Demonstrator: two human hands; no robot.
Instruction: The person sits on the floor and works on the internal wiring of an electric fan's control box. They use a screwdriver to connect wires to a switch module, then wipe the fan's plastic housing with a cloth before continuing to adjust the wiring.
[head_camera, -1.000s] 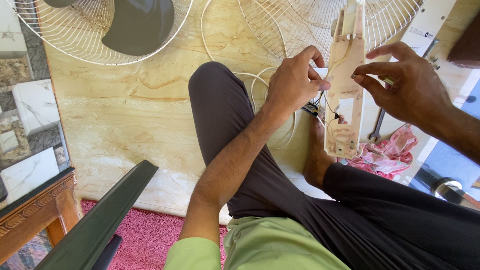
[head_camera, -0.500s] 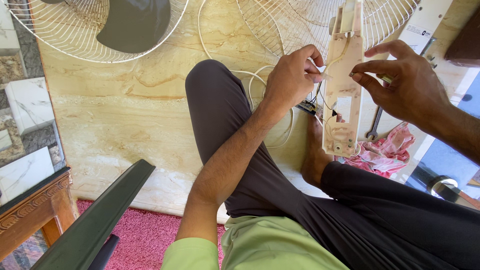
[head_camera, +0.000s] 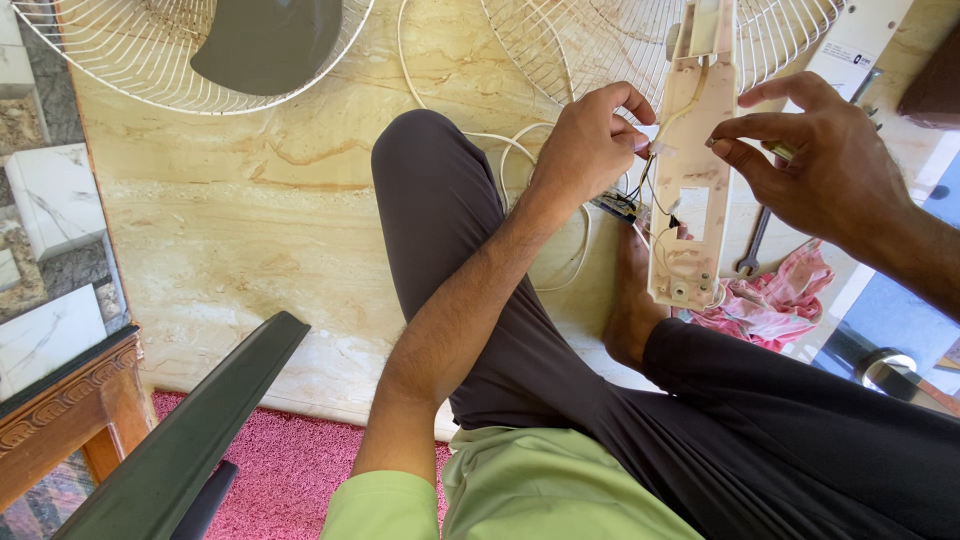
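The left hand (head_camera: 590, 145) is pinching thin wires (head_camera: 648, 180) beside a long cream plastic fan part (head_camera: 690, 170). The right hand (head_camera: 820, 160) is touching its right edge, above the floor (head_camera: 250, 220).

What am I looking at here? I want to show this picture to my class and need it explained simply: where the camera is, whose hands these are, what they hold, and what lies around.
The camera sits on a person's head and looks down at their own lap and hands. The person sits cross-legged on a marble floor. The left hand pinches thin wires beside a long cream plastic panel, the open back of some fan part. The right hand touches the panel's other edge. Nearby lie two wire fan guards, a grey fan blade, a white cord, a spanner and a pink cloth.
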